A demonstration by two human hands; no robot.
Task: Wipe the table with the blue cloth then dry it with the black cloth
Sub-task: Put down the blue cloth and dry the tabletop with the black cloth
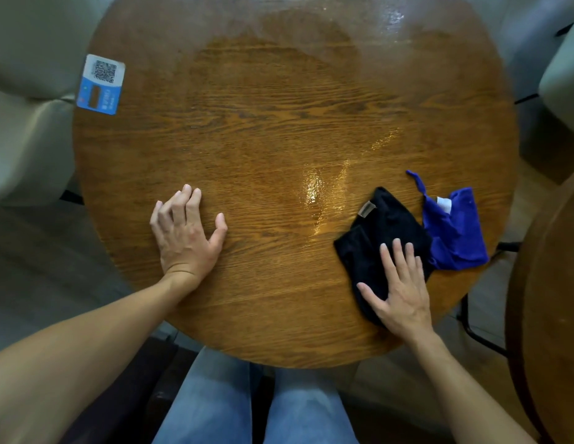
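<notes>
A round wooden table (279,123) fills the view, with wet shiny streaks across its middle and far side. The black cloth (378,232) lies crumpled near the table's right front edge. My right hand (398,290) rests flat on its near part, fingers spread and pressing down. The blue cloth (452,232) lies bunched just to the right of the black one, touching it, with a white tag showing. My left hand (186,232) lies palm down on the bare wood at the left front, fingers apart, holding nothing.
A blue and white QR-code sticker (99,84) is stuck at the table's left edge. Pale cushioned chairs (26,123) stand to the left and far right. A second wooden table's edge (548,309) shows at the right. My legs in jeans are below the table.
</notes>
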